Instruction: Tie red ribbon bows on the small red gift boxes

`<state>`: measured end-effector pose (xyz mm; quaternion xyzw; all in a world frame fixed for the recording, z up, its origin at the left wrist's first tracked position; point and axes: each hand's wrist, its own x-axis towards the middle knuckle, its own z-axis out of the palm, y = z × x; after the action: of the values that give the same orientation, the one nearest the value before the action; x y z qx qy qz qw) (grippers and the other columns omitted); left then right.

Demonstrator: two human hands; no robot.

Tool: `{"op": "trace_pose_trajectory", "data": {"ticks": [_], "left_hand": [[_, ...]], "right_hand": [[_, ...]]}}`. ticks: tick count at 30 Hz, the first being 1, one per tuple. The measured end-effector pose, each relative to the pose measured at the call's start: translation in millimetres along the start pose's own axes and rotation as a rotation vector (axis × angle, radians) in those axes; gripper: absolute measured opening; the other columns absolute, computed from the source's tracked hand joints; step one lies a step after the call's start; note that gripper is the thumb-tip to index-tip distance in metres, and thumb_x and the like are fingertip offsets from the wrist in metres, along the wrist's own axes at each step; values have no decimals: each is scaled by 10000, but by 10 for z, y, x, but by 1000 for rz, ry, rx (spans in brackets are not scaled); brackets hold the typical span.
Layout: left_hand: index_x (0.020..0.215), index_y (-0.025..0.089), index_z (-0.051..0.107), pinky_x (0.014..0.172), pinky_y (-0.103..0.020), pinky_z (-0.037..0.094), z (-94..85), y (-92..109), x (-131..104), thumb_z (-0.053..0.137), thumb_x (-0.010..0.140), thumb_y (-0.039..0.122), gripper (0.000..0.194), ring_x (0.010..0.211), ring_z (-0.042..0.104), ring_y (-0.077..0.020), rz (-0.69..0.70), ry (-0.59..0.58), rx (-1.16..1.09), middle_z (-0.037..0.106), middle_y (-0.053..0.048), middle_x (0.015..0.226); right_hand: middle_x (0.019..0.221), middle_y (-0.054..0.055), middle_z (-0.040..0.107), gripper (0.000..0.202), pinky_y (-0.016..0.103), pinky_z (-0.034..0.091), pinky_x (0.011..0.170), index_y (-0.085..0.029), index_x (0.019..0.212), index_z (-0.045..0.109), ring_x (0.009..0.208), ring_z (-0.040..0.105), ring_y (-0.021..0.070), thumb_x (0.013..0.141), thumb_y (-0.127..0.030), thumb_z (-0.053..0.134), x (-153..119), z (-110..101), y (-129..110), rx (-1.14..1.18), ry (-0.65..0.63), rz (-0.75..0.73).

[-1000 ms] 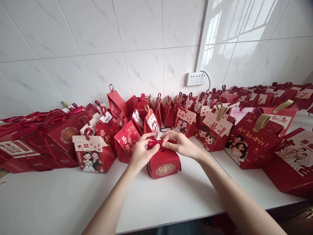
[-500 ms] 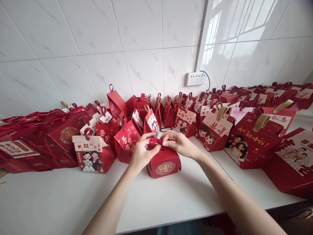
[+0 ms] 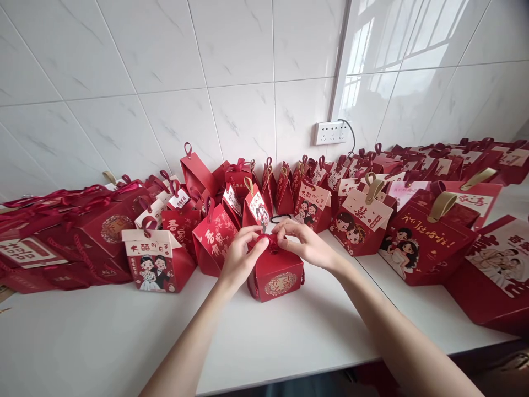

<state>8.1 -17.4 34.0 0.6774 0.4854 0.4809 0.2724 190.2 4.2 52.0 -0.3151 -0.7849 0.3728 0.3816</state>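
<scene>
Keeping pulls light and even on the ribbon [image 3: 271, 242] should, I judge, leave the red box [image 3: 281, 278] square and uncrushed. It sits back from the front edge of the desk [image 3: 264, 342], before other boxes [image 3: 155, 264]. Left hand [image 3: 241, 255] and right hand [image 3: 303, 242] arch over its top from opposite sides, thumbs inward, each pinched narrowly on the ribbon.

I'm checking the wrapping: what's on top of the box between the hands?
Red ribbon is atop the box, with the left hand and right hand at it. Their fingers cover part of it; whether it's knotted can't be seen.
</scene>
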Motion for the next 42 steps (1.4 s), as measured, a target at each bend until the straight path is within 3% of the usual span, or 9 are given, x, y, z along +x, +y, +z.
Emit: {"op": "trace_pose_trajectory", "data": {"ticks": [4, 8, 12, 17, 25, 42], "left_hand": [[745, 195, 593, 974, -379, 400, 1, -17, 2, 553, 797, 394, 210, 1108, 549, -235, 10, 100, 25, 608, -78, 1109], [675, 198, 575, 933, -364, 425, -8, -12, 0, 537, 806, 369, 218, 1050, 564, -224, 57, 85, 68, 611, -64, 1028], [607, 195, 537, 865, -323, 443, -15, 9, -7, 511, 820, 364, 273, 935, 572, -196, 76, 97, 116, 593, -47, 915], [599, 193, 516, 779, -285, 443, -18, 14, -12, 484, 845, 380, 310, 854, 562, -170, 79, 76, 102, 568, -32, 852], [678, 200, 516, 835, -326, 438, 10, 21, -22, 563, 788, 347, 189, 926, 560, -196, 123, 64, 148, 580, -41, 884], [618, 198, 525, 908, -361, 410, -31, 6, -4, 532, 783, 353, 226, 1027, 542, -232, 44, 3, 63, 584, -61, 964]], "right_hand": [[953, 49, 596, 84, 376, 407, 887, -194, 719, 541, 953, 543, 205, 802, -209, 549, -4, 12, 12, -99, 27, -57], [1003, 56, 599, 127, 391, 428, 914, -214, 865, 592, 989, 551, 212, 768, -248, 666, -1, 16, 59, -147, 18, -185], [977, 60, 596, 75, 375, 444, 911, -214, 827, 636, 969, 574, 195, 821, -288, 642, 18, 13, 110, -131, 82, -230], [925, 48, 596, 187, 352, 458, 855, -206, 781, 627, 903, 584, 191, 765, -374, 707, 27, -6, 131, -157, 123, -217], [887, 55, 615, 234, 340, 458, 818, -202, 773, 607, 864, 585, 183, 877, -405, 556, 18, 54, 109, -131, 111, -207], [786, 30, 540, 348, 314, 417, 734, -203, 734, 476, 775, 515, 172, 935, -462, 361, 17, 43, 123, -175, 190, -60]]}}
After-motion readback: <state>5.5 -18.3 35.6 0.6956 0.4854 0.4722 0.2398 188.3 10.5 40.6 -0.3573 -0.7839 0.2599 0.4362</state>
